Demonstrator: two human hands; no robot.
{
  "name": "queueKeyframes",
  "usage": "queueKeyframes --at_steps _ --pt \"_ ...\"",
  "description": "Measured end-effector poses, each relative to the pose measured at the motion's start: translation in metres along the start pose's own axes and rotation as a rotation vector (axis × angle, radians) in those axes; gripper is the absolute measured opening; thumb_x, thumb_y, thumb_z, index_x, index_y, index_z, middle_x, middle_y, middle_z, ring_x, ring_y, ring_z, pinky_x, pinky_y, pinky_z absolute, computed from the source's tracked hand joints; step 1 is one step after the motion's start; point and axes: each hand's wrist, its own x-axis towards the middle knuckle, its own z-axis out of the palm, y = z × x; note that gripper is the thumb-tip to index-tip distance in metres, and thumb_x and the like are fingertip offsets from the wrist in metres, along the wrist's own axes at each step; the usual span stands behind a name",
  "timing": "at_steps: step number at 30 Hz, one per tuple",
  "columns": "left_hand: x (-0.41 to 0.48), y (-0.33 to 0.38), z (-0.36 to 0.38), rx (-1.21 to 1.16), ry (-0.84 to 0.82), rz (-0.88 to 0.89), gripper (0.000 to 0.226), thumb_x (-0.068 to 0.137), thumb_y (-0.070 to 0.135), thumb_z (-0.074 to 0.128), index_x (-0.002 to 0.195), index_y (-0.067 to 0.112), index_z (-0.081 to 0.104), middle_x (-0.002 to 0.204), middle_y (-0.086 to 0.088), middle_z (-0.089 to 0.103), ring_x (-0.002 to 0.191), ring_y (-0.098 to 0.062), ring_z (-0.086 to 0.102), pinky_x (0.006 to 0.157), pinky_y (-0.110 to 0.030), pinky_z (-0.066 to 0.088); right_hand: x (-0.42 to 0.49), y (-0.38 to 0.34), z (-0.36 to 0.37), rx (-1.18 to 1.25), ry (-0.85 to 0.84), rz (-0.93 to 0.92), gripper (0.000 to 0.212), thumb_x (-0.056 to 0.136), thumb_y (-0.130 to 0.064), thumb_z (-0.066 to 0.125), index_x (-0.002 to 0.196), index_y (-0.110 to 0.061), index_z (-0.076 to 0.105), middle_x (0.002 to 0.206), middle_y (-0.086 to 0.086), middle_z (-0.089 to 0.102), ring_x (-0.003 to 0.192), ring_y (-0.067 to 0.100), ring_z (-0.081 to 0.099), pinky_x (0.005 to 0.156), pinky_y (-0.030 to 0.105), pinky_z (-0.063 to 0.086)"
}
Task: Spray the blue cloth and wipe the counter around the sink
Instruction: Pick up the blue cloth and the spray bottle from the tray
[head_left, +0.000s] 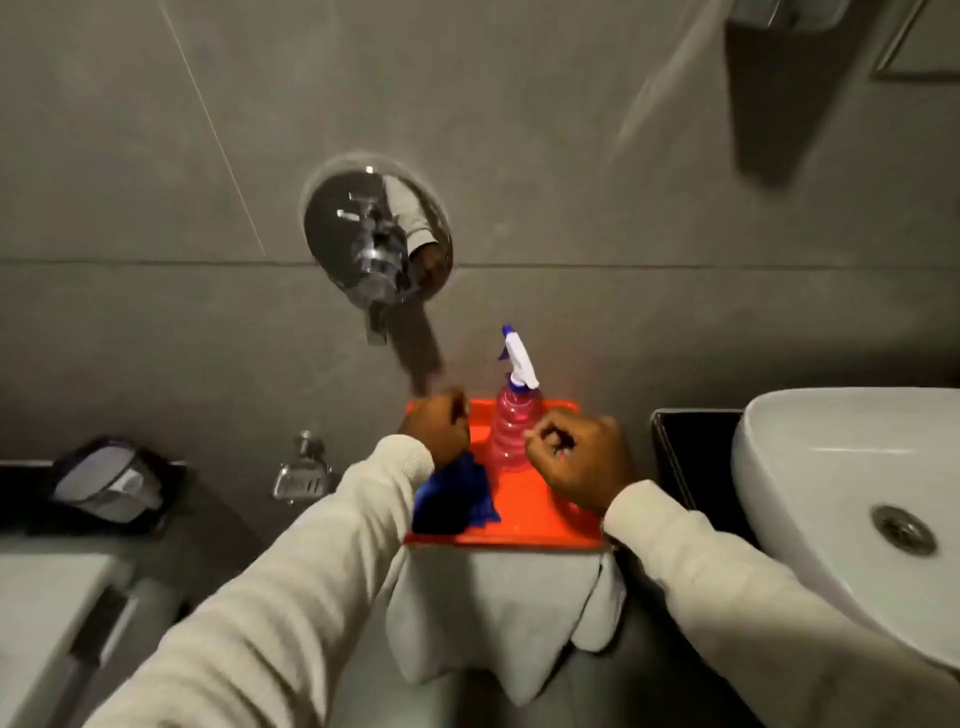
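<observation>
Crumpled blue cloth (457, 499) beside upright pink spray bottle (511, 431) on tray

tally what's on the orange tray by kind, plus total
Pink ribbed plastic spray bottle with white and blue trigger head: 1
Crumpled dark blue cloth: 1
Total on the orange plastic tray: 2

Neither hand grips anything: left hand is over the cloth, right hand beside the bottle.

cloth (457, 499) blue | tray (524, 514) orange-red | spray bottle (511, 431) pink (white-blue head) | sink (810, 467) white
</observation>
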Motion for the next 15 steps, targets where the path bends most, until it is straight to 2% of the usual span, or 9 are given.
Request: queueKeyframes --at_steps 4,5,7,9,10,12,14,15 --pt "0.008 -0.041 0.027 0.226 -0.346 -0.227 0.032 0.078 0.003 0.051 0.109 -0.002 0.048 0.111 -0.029 0.062 0.103 -0.042 0.060 0.078 -0.039 0.045 -0.005 0.042 0.032 0.063 -0.090 0.318 0.020 0.071 -0.031 0.073 0.069 -0.018 0.058 0.056 -0.004 0.057 0.055 0.021 0.056 0.061 0.038 0.054" --pt "0.010 -0.047 0.031 0.271 -0.417 -0.250 0.039 0.078 0.004 0.055 0.115 -0.003 0.044 0.115 -0.030 0.059 0.106 -0.043 0.058 0.078 -0.040 0.045 -0.002 0.052 0.040 0.075 -0.100 0.385 0.025 0.068 -0.033 0.077 0.077 -0.022 0.057 0.061 -0.005 0.057 0.058 0.019 0.055 0.062 0.034 0.052" --pt "0.021 -0.056 0.038 0.344 -0.522 -0.247 0.053 0.079 0.006 0.061 0.127 -0.001 0.039 0.124 -0.029 0.056 0.113 -0.042 0.056 0.084 -0.039 0.045 0.015 0.065 0.052 0.083 -0.148 0.488 0.052 0.061 -0.040 0.084 0.099 -0.025 0.052 0.077 -0.006 0.056 0.070 0.019 0.057 0.069 0.029 0.044" --pt "0.034 -0.062 0.044 0.361 -0.594 -0.265 0.058 0.082 0.007 0.063 0.135 0.007 0.041 0.134 -0.022 0.053 0.122 -0.035 0.053 0.096 -0.037 0.044 0.040 0.076 0.065 0.120 -0.190 0.507 0.078 0.057 -0.046 0.088 0.118 -0.021 0.047 0.094 -0.003 0.058 0.086 0.020 0.060 0.078 0.031 0.047" --pt "0.038 -0.064 0.045 0.369 -0.618 -0.266 0.057 0.082 0.007 0.064 0.136 0.009 0.044 0.136 -0.018 0.053 0.123 -0.031 0.053 0.100 -0.036 0.043 0.049 0.075 0.069 0.172 -0.198 0.494 0.082 0.056 -0.047 0.088 0.122 -0.022 0.046 0.102 -0.002 0.060 0.093 0.020 0.061 0.084 0.034 0.050" --pt "0.048 -0.063 0.048 0.429 -0.672 -0.242 0.055 0.080 0.010 0.067 0.133 0.012 0.050 0.135 -0.013 0.055 0.122 -0.028 0.054 0.100 -0.035 0.044 0.068 0.073 0.078 0.281 -0.189 0.416 0.072 0.060 -0.043 0.088 0.120 -0.024 0.050 0.110 -0.008 0.063 0.098 0.013 0.063 0.090 0.035 0.053" --pt "0.059 -0.062 0.049 0.466 -0.737 -0.243 0.053 0.080 0.017 0.067 0.130 0.011 0.052 0.131 -0.014 0.058 0.120 -0.030 0.056 0.099 -0.035 0.044 0.083 0.070 0.087 0.335 -0.173 0.326 0.060 0.067 -0.036 0.085 0.115 -0.022 0.053 0.102 -0.014 0.063 0.087 0.010 0.062 0.085 0.033 0.053" --pt "0.061 -0.060 0.050 0.480 -0.778 -0.260 0.051 0.080 0.022 0.066 0.129 0.010 0.053 0.128 -0.016 0.059 0.119 -0.032 0.057 0.097 -0.035 0.044 0.086 0.068 0.091 0.333 -0.179 0.302 0.055 0.069 -0.032 0.083 0.113 -0.020 0.052 0.098 -0.011 0.063 0.083 0.013 0.061 0.083 0.033 0.052"
